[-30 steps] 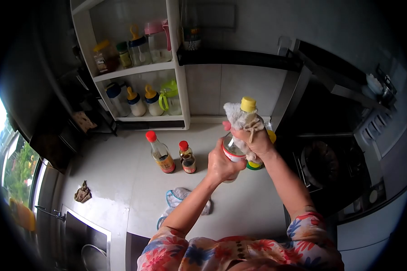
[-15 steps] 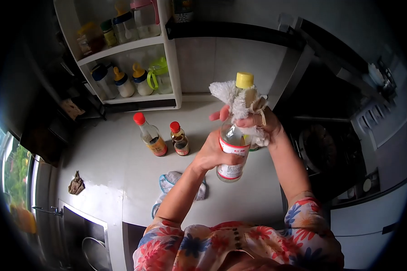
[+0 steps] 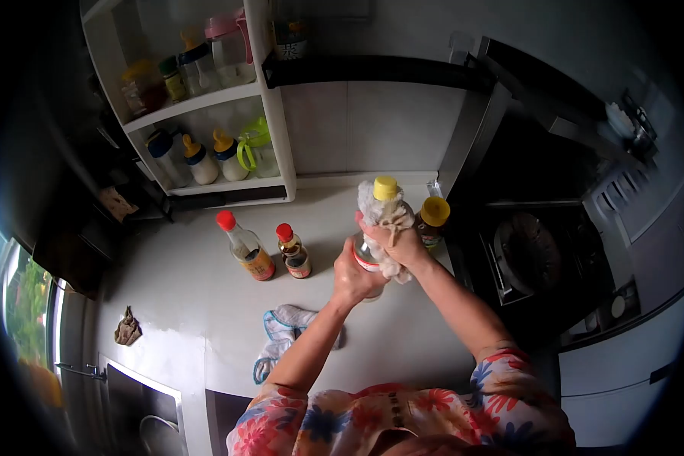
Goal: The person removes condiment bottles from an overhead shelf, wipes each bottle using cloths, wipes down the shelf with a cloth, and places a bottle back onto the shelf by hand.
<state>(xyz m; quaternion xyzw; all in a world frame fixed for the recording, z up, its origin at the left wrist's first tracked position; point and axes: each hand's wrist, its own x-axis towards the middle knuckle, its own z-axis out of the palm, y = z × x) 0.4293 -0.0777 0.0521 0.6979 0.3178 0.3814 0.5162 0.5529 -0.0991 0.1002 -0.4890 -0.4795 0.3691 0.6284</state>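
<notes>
A clear glass bottle with a yellow cap is held over the counter, its lower part mostly covered by my hands. My left hand is wrapped around the bottle's body, over its red-and-white label. Higher up, my right hand presses a whitish cloth around the bottle's neck and shoulder. Just behind it on the right stands a jar with a yellow lid. Two red-capped bottles of dark liquid, a taller one and a smaller one, stand to the left.
A grey-white cloth with blue edging lies near my left forearm. A crumpled brown rag is farther left, by the sink. A white shelf holds several jars and bottles. A dark pan sits on the stove at right.
The bottle and both hands have come down and slightly left in view, and the right hand now covers more of the bottle. The yellow-lidded jar behind has become visible.
</notes>
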